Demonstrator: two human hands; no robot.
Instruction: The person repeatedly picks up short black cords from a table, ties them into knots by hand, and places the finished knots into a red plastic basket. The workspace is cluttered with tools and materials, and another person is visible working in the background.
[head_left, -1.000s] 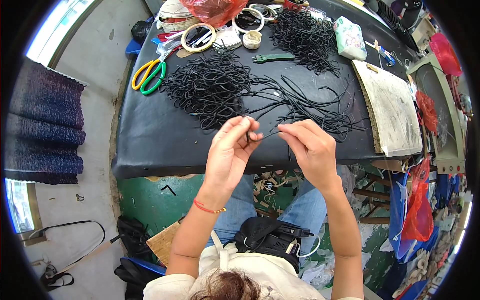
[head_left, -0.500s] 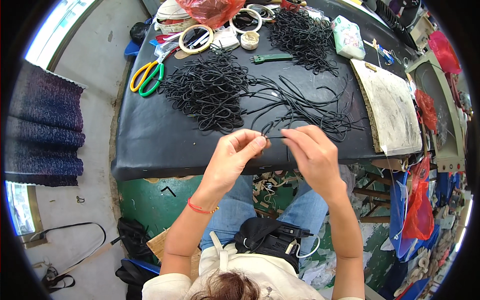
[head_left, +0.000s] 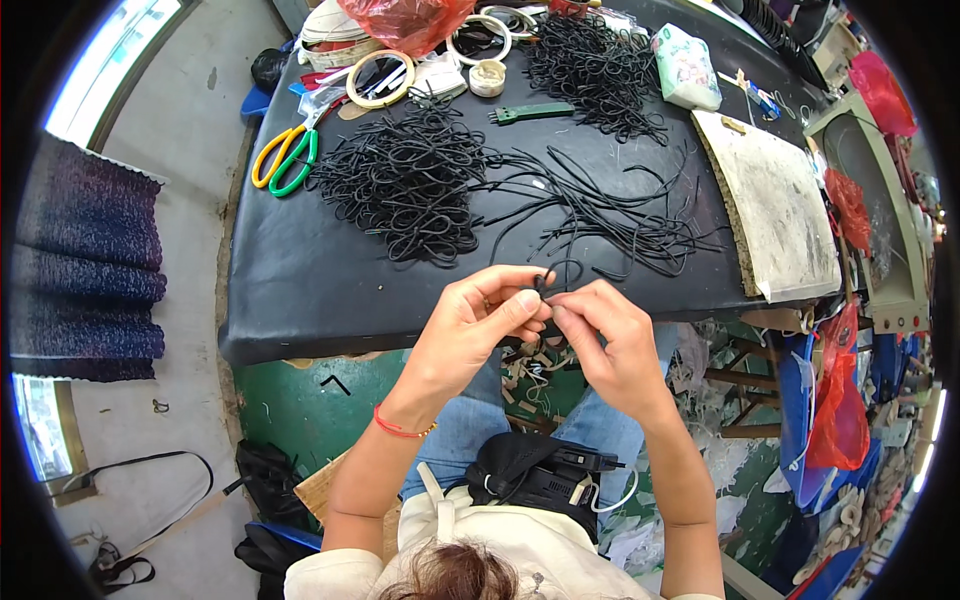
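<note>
Both my hands meet above the front edge of the black-covered table. A thin black cord (head_left: 568, 268) runs between them and loops up just past the fingertips. My left hand (head_left: 492, 312) pinches the cord between thumb and fingers. Close against it, my right hand (head_left: 606, 335) also pinches the cord; the exact crossing of the strands is hidden by the fingers. Straight loose black cords (head_left: 620, 215) lie spread beyond my hands. Left of them rests a heap of looped black cords (head_left: 405, 180).
Scissors (head_left: 287, 160) with yellow and green handles lie at the left. A second cord heap (head_left: 595, 75), a green-handled tool (head_left: 532, 112), tape rolls (head_left: 380, 79) and a tissue pack (head_left: 687, 70) sit farther back. A worn board (head_left: 775, 210) covers the right side.
My right hand has moved left and slightly down, from apart to touching the left hand. The cord stretched between them now forms a small loop above the fingers.
</note>
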